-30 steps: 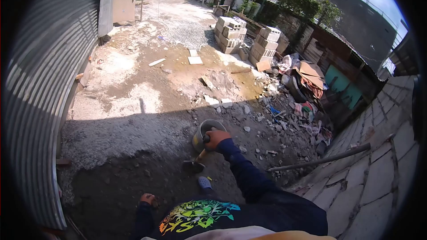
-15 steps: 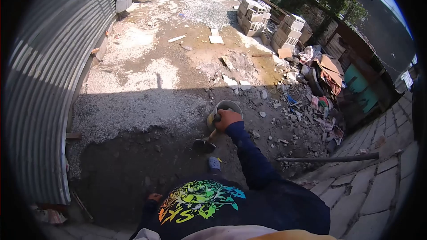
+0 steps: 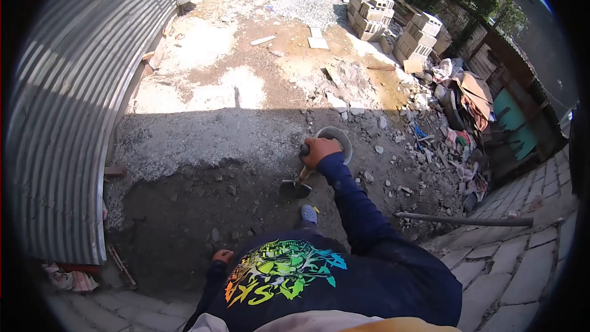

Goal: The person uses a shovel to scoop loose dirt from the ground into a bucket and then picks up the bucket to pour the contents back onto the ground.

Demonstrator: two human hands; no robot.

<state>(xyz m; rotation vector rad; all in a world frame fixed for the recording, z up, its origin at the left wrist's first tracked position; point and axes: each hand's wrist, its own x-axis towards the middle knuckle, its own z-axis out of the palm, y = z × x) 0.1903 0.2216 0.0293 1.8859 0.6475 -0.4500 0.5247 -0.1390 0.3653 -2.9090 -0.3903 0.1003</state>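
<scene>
My right hand [image 3: 321, 152] is closed around the black grip of a shovel [image 3: 304, 176]. The shovel's wooden shaft slopes down to a dark metal blade low over the dug soil [image 3: 178, 221]. Just beyond this hand is a pale bucket [image 3: 345, 141], partly hidden behind the hand and wrist. My left hand [image 3: 222, 256] is low beside the torso, above the dark soil. Its fingers are too small and partly hidden to tell whether they are curled, and no object shows in it. A foot in a grey clog [image 3: 309, 213] stands near the blade.
A corrugated metal wall [image 3: 80, 117] runs along the left. At the right are rubble [image 3: 418, 160], piled debris [image 3: 470, 101] and a block wall [image 3: 516, 233] with a pipe [image 3: 464, 218] against it. Stacked concrete blocks [image 3: 370, 15] stand farther off, beyond the gravel [image 3: 209, 138].
The view has shifted, so the ground and walls sit farther right in the picture. My right hand still grips the shovel, and more of my left hand shows.
</scene>
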